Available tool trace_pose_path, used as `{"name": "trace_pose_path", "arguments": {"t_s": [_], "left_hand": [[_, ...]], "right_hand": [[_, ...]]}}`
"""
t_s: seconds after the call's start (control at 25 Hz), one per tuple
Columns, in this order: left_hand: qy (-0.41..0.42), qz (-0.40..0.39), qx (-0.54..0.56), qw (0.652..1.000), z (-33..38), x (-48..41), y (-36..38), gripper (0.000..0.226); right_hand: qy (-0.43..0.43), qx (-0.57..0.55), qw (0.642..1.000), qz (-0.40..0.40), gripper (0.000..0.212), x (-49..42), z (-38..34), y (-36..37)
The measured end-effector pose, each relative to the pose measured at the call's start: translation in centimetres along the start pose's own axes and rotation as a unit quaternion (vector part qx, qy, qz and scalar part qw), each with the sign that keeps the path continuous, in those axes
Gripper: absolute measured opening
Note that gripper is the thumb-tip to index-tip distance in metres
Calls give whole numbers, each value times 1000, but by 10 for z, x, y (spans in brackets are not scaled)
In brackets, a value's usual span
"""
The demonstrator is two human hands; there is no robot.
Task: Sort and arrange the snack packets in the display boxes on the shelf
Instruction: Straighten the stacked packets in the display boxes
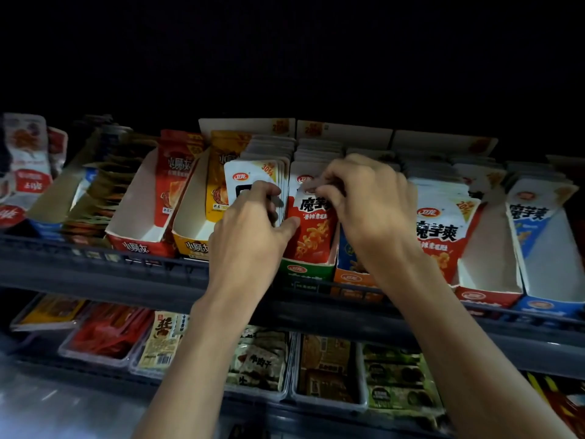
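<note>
Both hands are up at the dark upper shelf [95, 270], right in the middle of the frame. The left hand [250, 229] has its fingers curled round a stack of white packets with a black panel [245, 177], held upright just left of centre. Its thumb lies against the red-and-white snack packet [311, 229] next door. That packet stands at the front of the green-fronted cardboard display box [305, 270], dead centre. The right hand [373, 204] is over it with fingers bent, pinching at the packet's top edge, though the fingertips are blurred.

Just right of centre sits an orange-fronted display box [349, 277], its contents mostly hidden behind the right wrist. Next along is a red-fronted display box [484, 296] with a large red-and-white pouch [443, 229] at its front. At the far right is a blue-fronted display box [547, 307] holding a blue-and-white pouch [531, 223].

Left of centre, a yellow cardboard box [193, 247] holds yellow packets [221, 172], and beside it a red cardboard box [139, 245] holds red packets [172, 172].

Along the bottom of the frame, clear plastic trays [104, 359] of flat packets line the lower shelf.
</note>
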State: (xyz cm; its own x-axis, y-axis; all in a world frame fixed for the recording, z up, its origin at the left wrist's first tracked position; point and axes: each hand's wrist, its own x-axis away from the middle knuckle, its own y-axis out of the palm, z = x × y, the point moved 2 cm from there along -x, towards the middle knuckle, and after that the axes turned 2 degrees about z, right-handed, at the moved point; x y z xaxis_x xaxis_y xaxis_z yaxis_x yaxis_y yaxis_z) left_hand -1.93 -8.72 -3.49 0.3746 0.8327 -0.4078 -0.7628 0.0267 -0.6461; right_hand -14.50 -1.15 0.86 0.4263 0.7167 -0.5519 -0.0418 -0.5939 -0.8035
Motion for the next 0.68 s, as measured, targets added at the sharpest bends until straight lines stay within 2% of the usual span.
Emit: {"name": "trace_pose_path", "arguments": {"t_s": [0.08,0.16,0.28,0.36,0.44,0.52,0.6,0.68], "left_hand": [[-1,11,7,1000,3,0,0,45],[5,25,54,998,8,1,-1,35],[26,35,168,985,19,3,-5,11],[46,-8,239,970,30,6,-8,12],[59,-92,343,933,43,13,-9,15],[77,-138,397,904,53,19,-8,17],[90,-156,409,895,60,24,-6,19],[91,-170,412,890,66,28,-2,20]], "right_hand": [[-25,-61,995,78,16,3,3,-6],[-32,-147,976,156,15,6,8,-16],[-2,-287,939,191,14,7,18,-33],[32,-370,908,194,12,9,24,-46],[72,-452,873,169,13,13,33,-56],[131,-522,836,110,14,18,43,-65],[187,-552,812,32,16,24,51,-71],[219,-557,801,-23,30,29,58,-75]]}}
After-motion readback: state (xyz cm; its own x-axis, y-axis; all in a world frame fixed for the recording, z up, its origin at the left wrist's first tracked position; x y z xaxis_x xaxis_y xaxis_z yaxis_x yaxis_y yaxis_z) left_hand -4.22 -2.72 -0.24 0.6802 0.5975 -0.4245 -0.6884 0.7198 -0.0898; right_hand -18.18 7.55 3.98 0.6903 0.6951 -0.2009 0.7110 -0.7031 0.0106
